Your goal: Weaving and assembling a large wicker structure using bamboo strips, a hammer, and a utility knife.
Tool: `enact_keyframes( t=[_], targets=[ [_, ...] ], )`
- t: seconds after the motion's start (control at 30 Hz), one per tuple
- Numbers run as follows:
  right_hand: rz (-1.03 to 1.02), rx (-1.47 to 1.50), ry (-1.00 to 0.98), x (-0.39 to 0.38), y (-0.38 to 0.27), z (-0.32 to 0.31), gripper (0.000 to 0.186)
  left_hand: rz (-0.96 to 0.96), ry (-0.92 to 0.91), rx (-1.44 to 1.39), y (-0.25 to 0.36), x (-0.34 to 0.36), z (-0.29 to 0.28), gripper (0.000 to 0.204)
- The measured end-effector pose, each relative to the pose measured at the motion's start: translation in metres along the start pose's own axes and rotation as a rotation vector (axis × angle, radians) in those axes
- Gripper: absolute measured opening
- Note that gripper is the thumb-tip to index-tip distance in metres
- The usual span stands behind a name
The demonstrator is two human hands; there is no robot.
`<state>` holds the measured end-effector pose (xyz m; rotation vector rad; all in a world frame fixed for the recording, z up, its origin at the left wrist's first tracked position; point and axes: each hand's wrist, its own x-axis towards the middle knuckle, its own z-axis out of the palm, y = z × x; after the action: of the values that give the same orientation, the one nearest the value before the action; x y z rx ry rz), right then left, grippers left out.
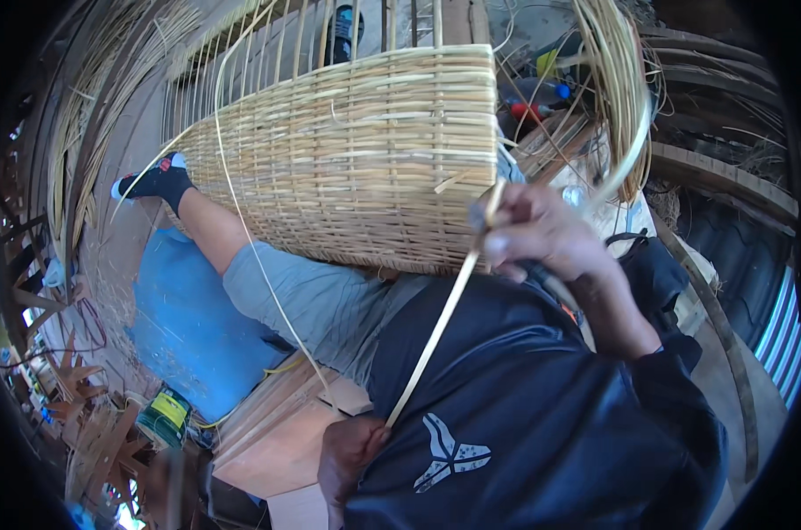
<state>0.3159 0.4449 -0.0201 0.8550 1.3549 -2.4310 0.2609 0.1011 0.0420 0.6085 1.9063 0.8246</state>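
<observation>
A pale, flat cane strip [434, 334] slants across my dark jacket, stretched between my hands. At its lower end my left hand [349, 452] is a fist closed round it, close to my body. Higher up, my right hand [555, 237], partly blurred, has its fingers closed on the strip beside the lower right corner of a woven cane panel [356, 146]. This panel lies across my legs, with bare upright stakes sticking out along its far edge. A thinner cane strand [261, 265] curves from near my left hand up over the panel.
Long cane bundles lie at the far left [122, 97] and hang at the upper right [614, 88]. A blue sheet [197, 331] lies under my outstretched leg. Beside it are a wooden block [272, 442] and a green can [163, 415]. A blue-capped bottle [537, 91] lies beyond the panel.
</observation>
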Motion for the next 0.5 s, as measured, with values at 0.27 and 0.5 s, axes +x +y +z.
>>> enact_keyframes(
  t=[0.27, 0.5],
  targets=[
    [0.022, -0.656, 0.748, -0.045, 0.051, -0.127, 0.029, -0.241, 0.264, -0.405, 0.015, 0.018, -0.027, 0.015],
    [0.145, -1.637, 0.410, -0.148, 0.266, -0.178, 0.026, 0.366, 1.432, 0.366, 0.071, 0.056, -0.193, 0.027]
  ],
)
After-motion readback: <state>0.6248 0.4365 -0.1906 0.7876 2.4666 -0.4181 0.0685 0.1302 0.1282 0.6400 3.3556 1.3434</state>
